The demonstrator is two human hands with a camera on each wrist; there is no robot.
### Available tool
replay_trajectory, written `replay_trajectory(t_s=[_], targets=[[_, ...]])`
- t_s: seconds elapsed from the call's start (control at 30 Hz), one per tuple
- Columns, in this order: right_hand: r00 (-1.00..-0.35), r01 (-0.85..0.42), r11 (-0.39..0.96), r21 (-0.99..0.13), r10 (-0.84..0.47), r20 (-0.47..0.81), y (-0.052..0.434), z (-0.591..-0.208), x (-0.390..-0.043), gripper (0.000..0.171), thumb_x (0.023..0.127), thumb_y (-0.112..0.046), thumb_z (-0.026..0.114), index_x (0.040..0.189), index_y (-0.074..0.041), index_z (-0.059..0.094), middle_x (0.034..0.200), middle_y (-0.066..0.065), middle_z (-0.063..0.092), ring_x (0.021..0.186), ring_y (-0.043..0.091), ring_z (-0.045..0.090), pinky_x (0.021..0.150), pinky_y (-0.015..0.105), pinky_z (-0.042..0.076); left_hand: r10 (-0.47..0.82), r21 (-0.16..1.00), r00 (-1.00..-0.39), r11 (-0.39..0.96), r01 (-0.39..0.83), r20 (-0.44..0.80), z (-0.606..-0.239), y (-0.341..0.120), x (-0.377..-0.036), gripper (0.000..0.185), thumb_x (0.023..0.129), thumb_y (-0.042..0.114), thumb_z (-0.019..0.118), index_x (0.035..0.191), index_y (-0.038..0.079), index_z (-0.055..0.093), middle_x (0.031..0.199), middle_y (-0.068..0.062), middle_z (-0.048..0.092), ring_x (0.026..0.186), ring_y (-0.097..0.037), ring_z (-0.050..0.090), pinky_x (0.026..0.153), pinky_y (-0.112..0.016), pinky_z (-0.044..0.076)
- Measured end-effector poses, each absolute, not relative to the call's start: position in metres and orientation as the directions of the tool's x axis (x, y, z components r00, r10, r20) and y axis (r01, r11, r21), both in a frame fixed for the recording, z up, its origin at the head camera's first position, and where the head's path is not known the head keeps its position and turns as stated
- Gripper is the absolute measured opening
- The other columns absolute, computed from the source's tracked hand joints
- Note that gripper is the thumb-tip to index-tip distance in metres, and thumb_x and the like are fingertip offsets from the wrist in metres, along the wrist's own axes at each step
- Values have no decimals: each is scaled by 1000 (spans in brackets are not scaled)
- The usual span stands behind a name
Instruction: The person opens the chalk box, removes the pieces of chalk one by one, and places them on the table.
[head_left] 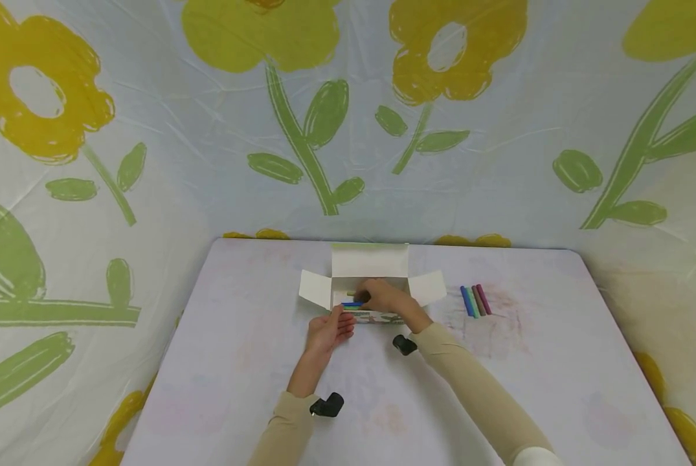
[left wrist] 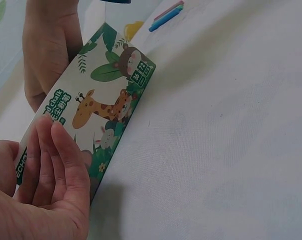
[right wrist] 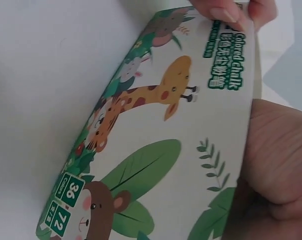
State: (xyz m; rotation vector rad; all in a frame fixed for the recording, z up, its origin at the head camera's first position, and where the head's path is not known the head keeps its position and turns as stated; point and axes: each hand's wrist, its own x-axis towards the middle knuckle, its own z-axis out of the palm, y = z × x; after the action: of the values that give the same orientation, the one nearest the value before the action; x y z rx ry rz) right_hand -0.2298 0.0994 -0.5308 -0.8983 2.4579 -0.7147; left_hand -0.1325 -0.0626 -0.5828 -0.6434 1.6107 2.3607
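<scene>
The chalk box (head_left: 371,301) lies near the far middle of the counter (head_left: 237,362), its long axis running left to right across the person's view, its open top facing up. The lid flap stands up on the far side and a side flap splays out at each end. The front wall is printed with a giraffe, a bear, green leaves, the words "Colored chalk" and the numbers 36 and 72 in small green squares; the insides of the flaps are plain white.

The left hand (head_left: 327,330) sits at the box's near left corner. In the left wrist view its fingers (left wrist: 61,160) are straight and close together, laid flat against the printed front wall near the left end. The right hand (head_left: 382,296) reaches over the front wall into the box from above. Its fingers curl down inside, just beside a blue stick (head_left: 352,303) that lies lengthwise in the box; whether they pinch that stick or any other cannot be told, since the hand covers its own fingertips in the head view and the box wall blocks them in the right wrist view.

To the right of the box, well apart from it, a short row of chalk sticks (head_left: 476,301) lies on the counter, side by side, pointing away from the person: blue, pale green, brownish and purple-pink. Most of the box's contents are hidden by the right hand.
</scene>
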Motion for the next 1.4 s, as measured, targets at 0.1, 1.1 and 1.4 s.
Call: replay_trajectory(t_s=[0.1,1.1,1.4], targets=[[-707,-472,664,-580,-678,-200,97,-532,-229,16,92,1,75,107,5,73,102,16,72,92,25,66,85,38,57,-72,830,-879,-374,-414,-471,-583,-62,-132,40,106,28,59,100,-9,72,84,-7,75,70,-9,69,71,-24,61],[-718,-485,486,-727,-696,14,158,-505,-220,20,96,0,70,114,4,65,102,15,70,96,31,70,84,42,61,-51,828,-886,-384,-408,-460,-583,-65,-134,42,105,28,60,104,-12,70,83,-7,74,70,-9,69,70,-24,60],[-787,-415,499,-760,-616,25,184,-494,-223,19,95,-3,72,112,2,66,100,10,70,98,27,69,89,44,59,-59,838,-895,-381,-389,-442,-586,-63,-135,38,105,25,59,101,-11,71,81,-6,74,71,-9,70,67,-23,60]])
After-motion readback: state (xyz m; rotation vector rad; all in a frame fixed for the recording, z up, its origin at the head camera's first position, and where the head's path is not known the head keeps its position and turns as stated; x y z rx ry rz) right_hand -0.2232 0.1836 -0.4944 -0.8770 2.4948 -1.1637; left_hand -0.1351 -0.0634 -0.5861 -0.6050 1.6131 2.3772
